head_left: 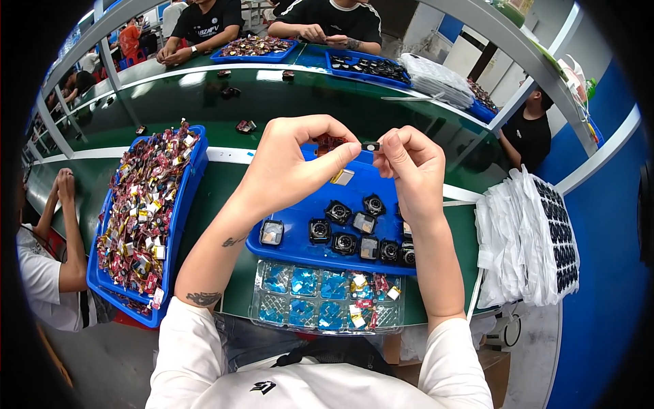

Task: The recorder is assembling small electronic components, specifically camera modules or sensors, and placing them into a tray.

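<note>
In the head view, the left hand (300, 153) and right hand (415, 163) are pinched closed on opposite ends of a small black rectangular part (370, 146) above the blue tray (289, 204). It looks light, stiff and probably fragile, best held by its short ends. Its long axis runs left to right, nearly level, pale oval facing the camera.

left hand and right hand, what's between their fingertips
In the head view, a small black part lies between the left hand and the right hand.
</note>
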`<action>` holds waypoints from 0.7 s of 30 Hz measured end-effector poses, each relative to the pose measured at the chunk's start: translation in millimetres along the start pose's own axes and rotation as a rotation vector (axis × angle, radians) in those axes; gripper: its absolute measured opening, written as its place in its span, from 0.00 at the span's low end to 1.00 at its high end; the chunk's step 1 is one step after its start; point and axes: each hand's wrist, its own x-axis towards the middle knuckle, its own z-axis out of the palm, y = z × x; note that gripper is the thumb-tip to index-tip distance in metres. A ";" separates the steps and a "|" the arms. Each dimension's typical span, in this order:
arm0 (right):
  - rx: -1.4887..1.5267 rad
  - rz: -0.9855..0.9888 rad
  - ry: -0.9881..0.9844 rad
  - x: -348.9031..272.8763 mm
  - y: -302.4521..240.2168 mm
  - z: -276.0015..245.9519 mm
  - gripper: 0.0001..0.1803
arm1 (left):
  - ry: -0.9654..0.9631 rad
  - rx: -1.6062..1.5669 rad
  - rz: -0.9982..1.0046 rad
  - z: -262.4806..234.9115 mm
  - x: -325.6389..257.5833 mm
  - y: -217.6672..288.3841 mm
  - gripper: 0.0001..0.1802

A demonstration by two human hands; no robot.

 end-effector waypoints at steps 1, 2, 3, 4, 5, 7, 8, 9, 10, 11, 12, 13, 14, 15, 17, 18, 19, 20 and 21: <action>-0.021 -0.009 0.010 -0.2 -0.3 0.0 0.12 | 0.017 -0.030 -0.013 0.5 0.0 -0.7 0.08; -0.043 -0.017 0.020 -0.4 -0.7 0.4 0.12 | 0.018 -0.030 -0.014 -0.3 -0.1 -0.9 0.08; -0.042 -0.016 0.019 -0.5 -1.8 1.9 0.12 | -0.021 -0.019 -0.030 -1.7 -0.1 -1.0 0.08; -0.047 0.006 0.030 -0.6 -3.4 4.4 0.12 | -0.059 -0.007 -0.047 -2.8 -0.4 -0.8 0.07; -0.052 0.029 0.041 -0.9 -3.7 6.0 0.12 | -0.058 -0.006 -0.049 -3.2 -1.0 -0.5 0.07; -0.049 0.006 0.012 -1.7 -0.2 1.8 0.13 | -0.070 0.006 -0.041 -2.1 -0.7 1.5 0.07; -0.044 -0.017 -0.019 -2.2 0.8 0.1 0.13 | -0.071 0.005 -0.041 -1.8 -0.5 2.3 0.07; -0.044 -0.015 -0.019 -2.6 0.9 0.0 0.13 | -0.087 -0.020 -0.044 -2.1 -0.4 2.4 0.07; -0.017 0.000 -0.053 -3.1 0.5 0.2 0.13 | -0.103 -0.046 -0.048 -2.2 -0.3 2.1 0.07; 0.010 0.016 -0.086 -3.7 0.4 0.5 0.13 | -0.103 -0.046 -0.050 -1.2 -0.5 0.5 0.07; 0.012 0.017 -0.087 -3.7 0.6 1.2 0.13 | -0.092 -0.062 -0.034 0.1 -0.3 -1.8 0.07; 0.040 0.059 -0.129 -3.7 1.0 2.1 0.13 | -0.081 -0.077 -0.018 0.6 -0.1 -3.3 0.07; 0.068 0.101 -0.171 -3.6 1.6 2.9 0.13 | -0.080 -0.077 -0.021 -0.9 0.0 -2.8 0.07; 0.068 0.104 -0.169 -3.3 2.9 1.7 0.13 | -0.116 -0.034 -0.026 -2.6 0.4 -1.1 0.07; 0.074 0.096 -0.069 -0.6 6.8 -1.3 0.13 | -0.153 0.006 -0.034 -7.1 2.0 1.6 0.07; 0.079 0.105 -0.072 0.1 8.1 0.1 0.13 | -0.174 0.007 -0.007 -11.2 1.4 3.4 0.07; -0.032 0.075 -0.109 0.9 9.0 1.9 0.13 | -0.195 0.008 0.019 -15.8 1.4 4.7 0.07; -0.141 0.044 -0.147 0.6 9.3 4.1 0.12 | -0.177 0.035 0.002 -21.6 2.9 5.0 0.07; -0.169 0.070 -0.226 -0.2 6.1 7.4 0.11 | -0.153 0.028 0.022 -25.1 5.1 3.4 0.07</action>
